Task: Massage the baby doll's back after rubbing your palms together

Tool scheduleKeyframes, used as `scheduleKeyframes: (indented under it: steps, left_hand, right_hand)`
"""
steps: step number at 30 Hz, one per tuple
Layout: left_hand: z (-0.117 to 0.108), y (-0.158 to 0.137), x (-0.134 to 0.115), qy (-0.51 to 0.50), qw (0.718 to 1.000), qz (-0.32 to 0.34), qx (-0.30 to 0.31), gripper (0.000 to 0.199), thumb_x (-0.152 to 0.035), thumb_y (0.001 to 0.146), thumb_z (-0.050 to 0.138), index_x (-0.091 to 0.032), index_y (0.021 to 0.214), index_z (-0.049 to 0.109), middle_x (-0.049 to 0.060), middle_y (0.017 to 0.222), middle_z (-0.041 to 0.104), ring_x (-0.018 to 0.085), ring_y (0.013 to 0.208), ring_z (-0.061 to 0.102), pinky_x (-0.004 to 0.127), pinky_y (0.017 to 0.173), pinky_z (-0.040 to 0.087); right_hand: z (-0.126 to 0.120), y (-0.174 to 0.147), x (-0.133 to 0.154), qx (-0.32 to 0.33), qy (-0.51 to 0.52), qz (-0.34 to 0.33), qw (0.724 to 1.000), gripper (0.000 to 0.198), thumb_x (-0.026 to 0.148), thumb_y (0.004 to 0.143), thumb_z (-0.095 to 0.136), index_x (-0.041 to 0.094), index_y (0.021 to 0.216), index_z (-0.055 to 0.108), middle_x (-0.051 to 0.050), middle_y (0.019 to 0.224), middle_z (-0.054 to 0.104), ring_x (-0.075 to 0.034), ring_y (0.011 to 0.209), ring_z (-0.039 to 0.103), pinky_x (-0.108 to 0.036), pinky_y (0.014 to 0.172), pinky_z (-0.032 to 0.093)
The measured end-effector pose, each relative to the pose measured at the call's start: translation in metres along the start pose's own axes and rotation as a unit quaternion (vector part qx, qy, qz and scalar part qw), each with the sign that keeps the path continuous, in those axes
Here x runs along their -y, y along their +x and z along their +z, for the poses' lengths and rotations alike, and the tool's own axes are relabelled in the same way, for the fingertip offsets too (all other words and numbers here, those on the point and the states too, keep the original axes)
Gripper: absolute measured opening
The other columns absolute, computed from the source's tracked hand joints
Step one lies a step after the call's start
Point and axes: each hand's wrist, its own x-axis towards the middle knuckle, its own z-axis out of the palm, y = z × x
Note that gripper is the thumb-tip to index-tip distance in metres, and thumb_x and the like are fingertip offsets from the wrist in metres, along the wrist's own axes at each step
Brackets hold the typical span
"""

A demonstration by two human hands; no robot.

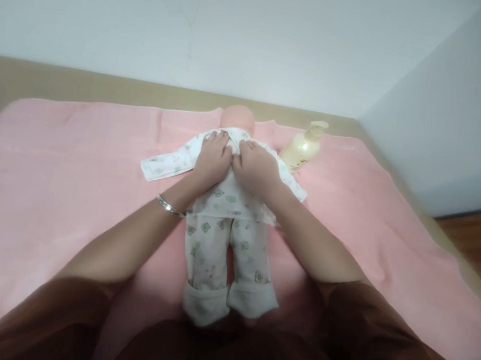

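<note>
Both hands lie palm-down, fingers close together, on the upper front of a white cotton shirt [238, 205] with small green and grey prints; I cannot tell whether they pinch the cloth or only press on it. The left hand [214, 158] and the right hand [256, 164] sit side by side, thumbs near each other at the middle, fingertips just short of the collar.

The shirt is on a doll with a smooth, round, pinkish head [237, 117] — the head lies just beyond the fingertips, the matching printed trousers [251, 253] between the forearms, nearer the person, their wide pale cuffs turned up. One shirt sleeve stretches out past the left hand; the other runs beside the right wrist.

The doll lies on a pink cloth blanket [77, 189]. A pale-yellow pump bottle [302, 149] is just beyond the right-side sleeve — whether they touch is unclear. A silvery bracelet [170, 206] rings the left wrist.
</note>
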Motion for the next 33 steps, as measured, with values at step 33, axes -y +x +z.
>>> scheduleKeyframes:
  steps: [33]
  left_hand:
    - [-0.006, -0.017, -0.031, 0.062, 0.997, 0.01, 0.042, 0.048, -0.014, 0.093, 0.027, -0.01, 0.126, 0.061, 0.015, 0.146, 0.057, 0.032, 0.147, 0.042, 0.058, 0.127, 0.03]
  right_hand:
    - [0.008, 0.018, -0.022, 0.003, 0.073, -0.024, 0.997, 0.04, 0.022, 0.098, 0.031, 0.006, 0.123, 0.058, -0.022, 0.133, 0.064, -0.032, 0.128, 0.057, -0.048, 0.11, 0.045]
